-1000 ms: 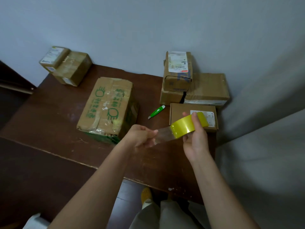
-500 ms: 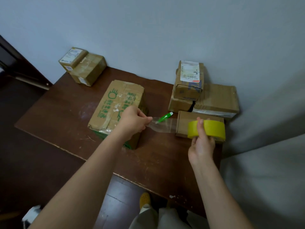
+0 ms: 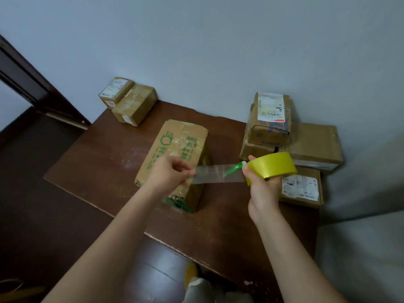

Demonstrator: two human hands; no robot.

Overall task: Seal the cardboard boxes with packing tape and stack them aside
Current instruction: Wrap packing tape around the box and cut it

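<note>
A cardboard box with green print (image 3: 175,147) lies in the middle of the brown table (image 3: 100,162). My right hand (image 3: 262,191) holds a yellow roll of packing tape (image 3: 273,165) above the table, right of that box. My left hand (image 3: 168,171) pinches the free end of a clear tape strip (image 3: 216,173), stretched between the hands over the box's near right corner. A flat labelled box (image 3: 301,189) lies under my right hand's far side.
A green utility knife (image 3: 235,168) lies on the table behind the strip. Two stacked boxes (image 3: 271,125) and a wider box (image 3: 314,145) stand at the back right by the wall. Two small boxes (image 3: 129,101) sit at the back left corner. A dark door frame (image 3: 26,84) is at left.
The strip has grown longer as my hands drew apart. My left hand moved up over the green-printed box, and the roll rose to the right.
</note>
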